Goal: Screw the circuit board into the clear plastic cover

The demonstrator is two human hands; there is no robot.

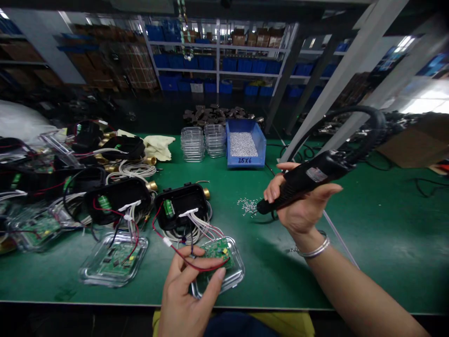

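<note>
Bench assembly of wired units, seen from the head camera; the left hand [185, 292], at 6 o'clock, has thumb and fingers closed on the edge of a green circuit board [218, 250] seated in a clear plastic cover [233, 276]; red, black and white wires [196, 229] run from the board up to an open black housing [182, 203] just beyond it, toward 12 o'clock. The right hand [298, 206], at 3 o'clock of the board, is wrapped around a black electric screwdriver [301, 182]; its tip points toward 9 o'clock, low over a loose scatter of small screws [248, 206] on the green bench mat [368, 243]. The step in hand appears to be taking up a screw on the bit; the next move would call for carrying the tip to a hole in the board while the left hand holds it flat. At 12 o'clock stand a blue screw bin [245, 147] and 2 stacks of clear covers [203, 142]; at 9 o'clock lie more housings [119, 201].
</note>
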